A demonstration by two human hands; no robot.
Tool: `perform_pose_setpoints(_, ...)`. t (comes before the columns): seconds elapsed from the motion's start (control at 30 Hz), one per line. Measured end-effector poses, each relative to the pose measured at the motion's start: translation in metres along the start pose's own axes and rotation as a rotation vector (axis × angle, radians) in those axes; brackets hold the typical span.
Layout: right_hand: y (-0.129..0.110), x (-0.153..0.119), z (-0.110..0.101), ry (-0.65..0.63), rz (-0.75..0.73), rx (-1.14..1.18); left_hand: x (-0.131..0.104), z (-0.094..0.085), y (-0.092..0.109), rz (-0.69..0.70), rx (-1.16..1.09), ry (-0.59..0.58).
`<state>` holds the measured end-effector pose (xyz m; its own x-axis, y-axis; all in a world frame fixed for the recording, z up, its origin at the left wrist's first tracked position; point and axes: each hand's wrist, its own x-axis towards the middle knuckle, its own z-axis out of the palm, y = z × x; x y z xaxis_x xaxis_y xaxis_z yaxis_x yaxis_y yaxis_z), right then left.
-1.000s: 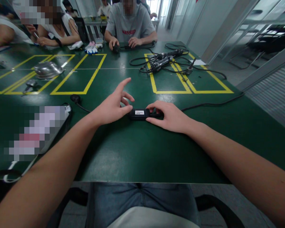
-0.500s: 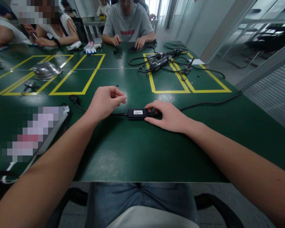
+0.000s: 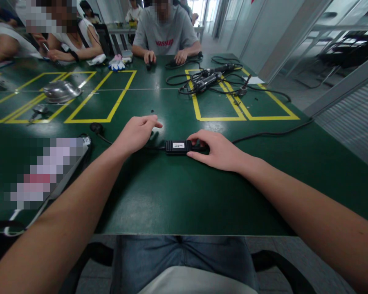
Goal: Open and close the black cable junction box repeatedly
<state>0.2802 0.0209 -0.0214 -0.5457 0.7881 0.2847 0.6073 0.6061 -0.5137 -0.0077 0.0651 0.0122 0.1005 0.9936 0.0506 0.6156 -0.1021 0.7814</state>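
A black box (image 3: 178, 147) with ribbed ends and a white label lies on the green table (image 3: 184, 196), in line with a black cord (image 3: 263, 133). My right hand (image 3: 216, 150) is closed around the box's right end, thumb in front and fingers behind. My left hand (image 3: 139, 131) is held over the cord just left of the box. Its fingers are stretched out and hold nothing. A black plug (image 3: 95, 128) on the cord's left end rests beyond my left wrist.
A phone-like object (image 3: 49, 167) with a white strap lies left of my forearm. Cabled cylindrical tools (image 3: 205, 81) lie at the back right inside yellow tape. A metal bowl-shaped part (image 3: 61, 90) stands back left. A person in a grey shirt (image 3: 168, 32) sits opposite.
My left hand has dropped slightly and its fingers have straightened out of a pinch. My right hand and the box have stayed put. The person opposite has brought a hand onto a small dark object.
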Motion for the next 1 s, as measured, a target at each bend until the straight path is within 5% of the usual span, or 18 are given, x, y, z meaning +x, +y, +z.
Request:
perform_pose_setpoints(0.37,-0.0030,0.0004,-0.0019,-0.008,0.003,0.001,-0.0036,0.0004,0.0063,-0.054,-0.120,-0.130)
perform_pose_setpoints(1.0,-0.0006,-0.0002,0.0002,0.005,-0.013,-0.002,0.0002,-0.0047,0.0008,-0.149,-0.416,-0.171)
